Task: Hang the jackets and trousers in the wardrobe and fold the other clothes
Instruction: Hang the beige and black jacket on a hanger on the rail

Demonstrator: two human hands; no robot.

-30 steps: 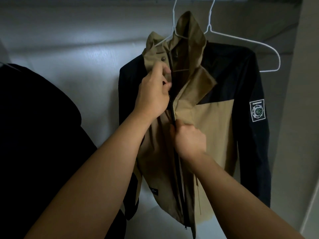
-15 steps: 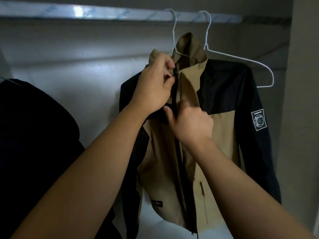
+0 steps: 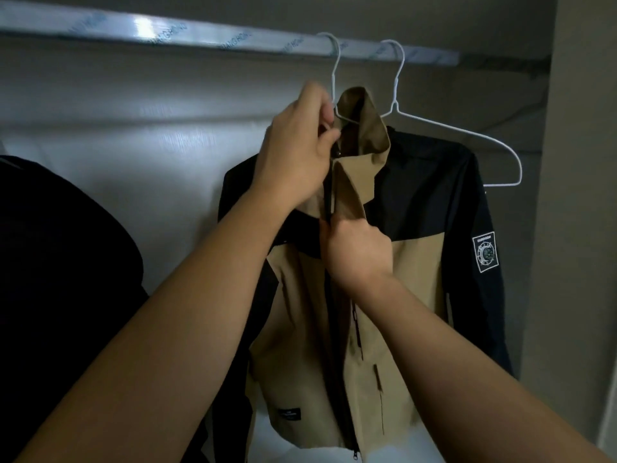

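Silver metal wardrobe rail (image 3: 167, 30) runs across the top. Two hooks on it, side by side: left white wire hanger (image 3: 335, 75) goes into the collar of the tan-and-black zip jacket (image 3: 417, 262), right white wire hanger (image 3: 460, 135) sits just behind the jacket's shoulder. Bulky black garment (image 3: 66, 262) hangs well left. Grey wardrobe side panel (image 3: 584, 195) right of jacket. Hands: left hand (image 3: 297, 155) at collar, right hand (image 3: 357, 248) below it on the front opening.

A tan-and-black jacket (image 3: 410, 272) hung on a white wire hanger (image 3: 337, 95) from the rail (image 3: 167, 30); the left hand (image 3: 297, 158) pinched its collar, the right hand (image 3: 359, 250) gripped the zipper edge.
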